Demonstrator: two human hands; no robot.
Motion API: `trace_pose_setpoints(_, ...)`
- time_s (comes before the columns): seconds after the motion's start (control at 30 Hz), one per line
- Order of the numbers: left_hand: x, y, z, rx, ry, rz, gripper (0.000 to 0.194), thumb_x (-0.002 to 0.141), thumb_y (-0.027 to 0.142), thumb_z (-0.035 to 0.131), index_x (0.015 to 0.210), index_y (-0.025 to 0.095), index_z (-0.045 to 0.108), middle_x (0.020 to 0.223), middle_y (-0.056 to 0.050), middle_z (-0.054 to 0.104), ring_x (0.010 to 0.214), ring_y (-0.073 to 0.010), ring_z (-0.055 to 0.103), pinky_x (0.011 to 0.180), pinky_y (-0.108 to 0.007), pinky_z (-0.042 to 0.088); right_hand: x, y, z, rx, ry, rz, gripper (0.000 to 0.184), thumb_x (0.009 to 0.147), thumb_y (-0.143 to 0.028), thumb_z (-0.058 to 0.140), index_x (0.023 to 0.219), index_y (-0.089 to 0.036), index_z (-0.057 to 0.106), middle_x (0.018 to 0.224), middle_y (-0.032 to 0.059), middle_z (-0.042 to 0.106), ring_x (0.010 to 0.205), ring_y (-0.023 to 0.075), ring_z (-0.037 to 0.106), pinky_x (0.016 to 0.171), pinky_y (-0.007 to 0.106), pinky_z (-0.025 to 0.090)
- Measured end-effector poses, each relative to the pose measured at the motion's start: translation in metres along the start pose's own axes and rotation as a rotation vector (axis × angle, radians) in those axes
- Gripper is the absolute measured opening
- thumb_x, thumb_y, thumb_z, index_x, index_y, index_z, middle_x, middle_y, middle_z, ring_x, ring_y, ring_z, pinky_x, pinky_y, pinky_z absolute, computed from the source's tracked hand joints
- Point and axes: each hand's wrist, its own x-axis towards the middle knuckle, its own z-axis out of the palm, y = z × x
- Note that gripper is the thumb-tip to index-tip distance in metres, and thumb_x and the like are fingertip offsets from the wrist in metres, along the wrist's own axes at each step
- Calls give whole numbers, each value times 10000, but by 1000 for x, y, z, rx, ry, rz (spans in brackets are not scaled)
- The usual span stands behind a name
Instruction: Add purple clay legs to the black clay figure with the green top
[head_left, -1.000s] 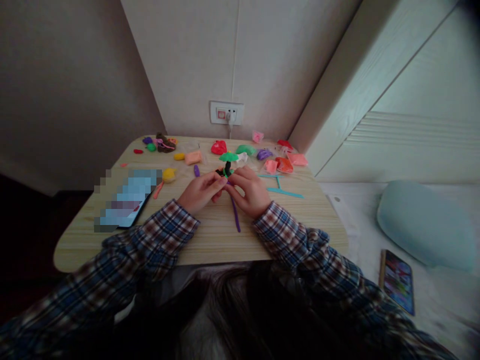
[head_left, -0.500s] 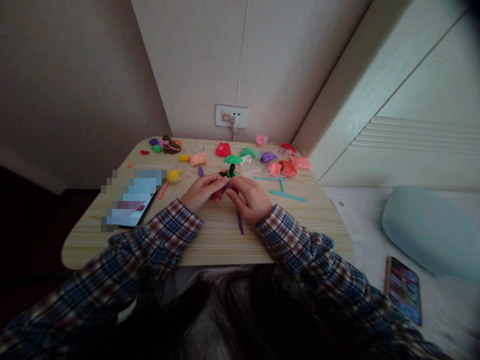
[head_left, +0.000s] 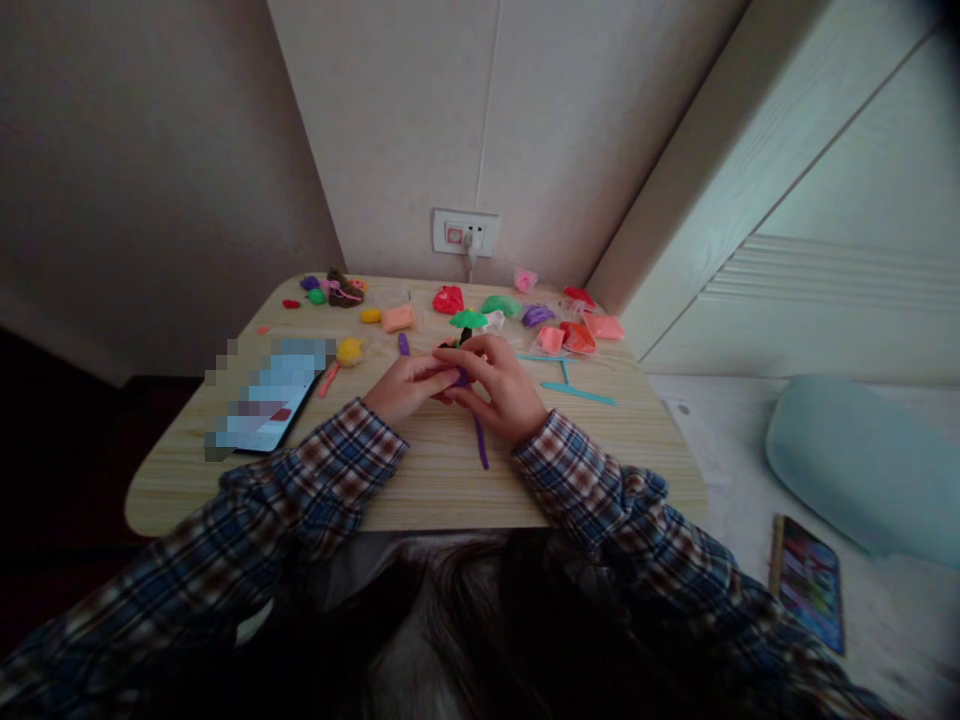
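My left hand [head_left: 406, 384] and my right hand [head_left: 504, 390] meet over the middle of the table, both closed at the fingertips. Between them they pinch a piece of purple clay [head_left: 463, 379], mostly covered by my fingers. A thin purple clay strip [head_left: 481, 445] runs from below my right hand toward me; whether it joins the pinched piece is hidden. Just beyond my fingers stands a small clay tree with a green top [head_left: 469, 319] and a dark trunk, its base largely blocked by my hands. A short purple clay lump [head_left: 403, 344] lies past my left hand.
Bagged clay, such as red [head_left: 448, 299] and orange [head_left: 577, 338], lines the table's back. Blue modelling tools [head_left: 578, 393] lie right of my hands. A lit phone [head_left: 274, 400] rests at left, near a yellow clay ball [head_left: 349, 351]. Another phone [head_left: 808, 583] lies off the table.
My right fingers have lifted and now reach across over my left fingertips, covering more of the purple clay and the tree's base. The whole view has shifted slightly.
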Motion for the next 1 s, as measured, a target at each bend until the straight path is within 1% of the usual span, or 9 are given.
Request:
trace_pose_setpoints(0.17, 0, -4, 1, -124, -3, -64, 278, 658, 384, 682, 696, 112, 636, 636, -14, 653, 596, -115, 595, 579, -226, 485, 1, 1, 1, 62, 8, -54, 364, 853, -330, 487, 1190, -196, 514, 1121, 97, 565, 1074, 222, 494, 919, 401, 419)
trace_pose_setpoints(0.33, -3, -1, 2, -339, -30, -109, 182, 693, 257, 672, 799, 115, 631, 710, -25, 678, 674, -130, 633, 655, -248, 501, -1, 3, 0, 85, 58, -1, 329, 879, -289, 451, 1174, -168, 534, 1118, 102, 604, 1080, 188, 530, 927, 350, 444)
trace_pose_setpoints(0.47, -5, 5, 6, -481, -89, -155, 124, 824, 209, 523, 813, 110, 598, 756, -46, 671, 745, -145, 640, 755, -298, 491, -4, 2, -2, 25, 127, 26, 303, 893, -231, 406, 1142, -156, 564, 1145, 110, 598, 1081, 177, 544, 922, 328, 458)
trace_pose_setpoints(0.6, -7, 12, 13, -568, -162, -222, 276, 922, 247, 322, 869, 105, 553, 852, -88, 639, 839, -170, 626, 771, -334, 473, -3, 1, -1, -43, 165, -30, 318, 892, -191, 382, 1151, -139, 560, 1163, 124, 588, 1148, 184, 501, 955, 341, 438)
trace_pose_setpoints(0.7, -8, 16, 14, -643, -202, -233, 342, 933, 301, 255, 974, 102, 531, 938, -108, 610, 916, -173, 600, 817, -337, 451, -1, 0, 1, -99, 176, -31, 381, 895, -155, 329, 1246, -149, 476, 1252, 112, 525, 1234, 179, 411, 1023, 381, 370)
trace_pose_setpoints(0.77, -9, 16, 13, -695, -208, -177, 355, 917, 348, 279, 1031, 108, 515, 1015, -114, 590, 994, -179, 566, 868, -331, 424, 0, -2, 2, -133, 155, -37, 430, 890, -136, 296, 1309, -109, 391, 1328, 132, 445, 1294, 178, 317, 1063, 399, 309)
trace_pose_setpoints(0.87, -12, 14, 12, -711, -194, -75, 413, 886, 407, 310, 1107, 112, 498, 1119, -117, 557, 1119, -214, 485, 932, -350, 371, 0, -10, 4, -144, 60, -97, 478, 890, -185, 304, 1349, -49, 297, 1402, 163, 322, 1345, 189, 181, 1087, 423, 250)
trace_pose_setpoints(0.93, -12, 12, 13, -683, -187, -62, 440, 888, 408, 284, 1153, 123, 490, 1161, -112, 546, 1189, -244, 420, 957, -394, 340, 1, -16, 6, -132, -19, -181, 497, 895, -242, 315, 1348, -40, 289, 1422, 164, 281, 1357, 193, 121, 1091, 434, 232)
trace_pose_setpoints(1.0, -13, 11, 14, -649, -118, -25, 460, 895, 405, 253, 1163, 125, 501, 1165, -125, 552, 1224, -280, 380, 950, -457, 330, 2, -19, 8, -125, -75, -247, 503, 899, -263, 313, 1334, -10, 304, 1423, 185, 265, 1361, 195, 94, 1094, 422, 223)
